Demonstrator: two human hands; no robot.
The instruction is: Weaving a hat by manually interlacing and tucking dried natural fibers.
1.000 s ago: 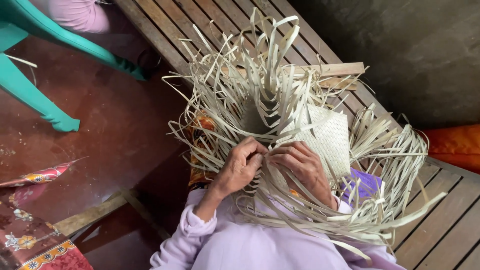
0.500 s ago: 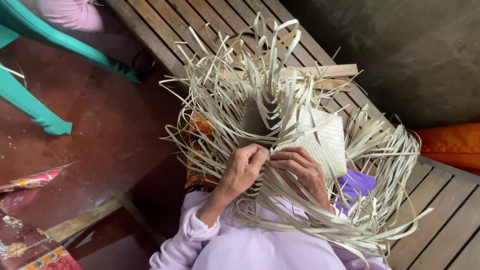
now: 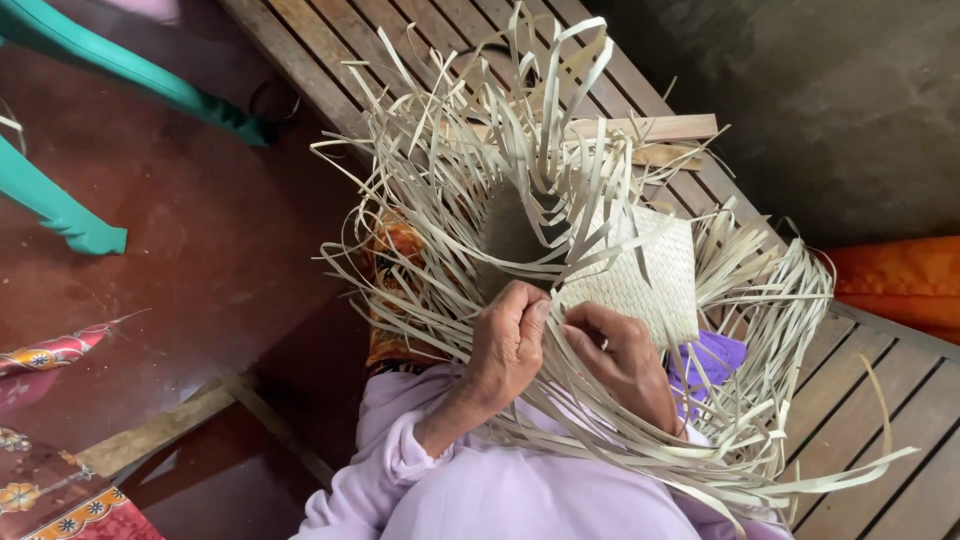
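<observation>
1. No packages, labels, signs or screens show anywhere in the head view.
2. Nothing with printed or written surfaces lies on the slatted wooden bench or on the floor beside it.

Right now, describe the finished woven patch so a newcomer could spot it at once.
Start at the slatted wooden bench, then find the big tangle of loose pale strips over it. The woven patch lies just beyond the right hand: a flat, tight checkered panel, the only closed surface among the free strips.
</observation>
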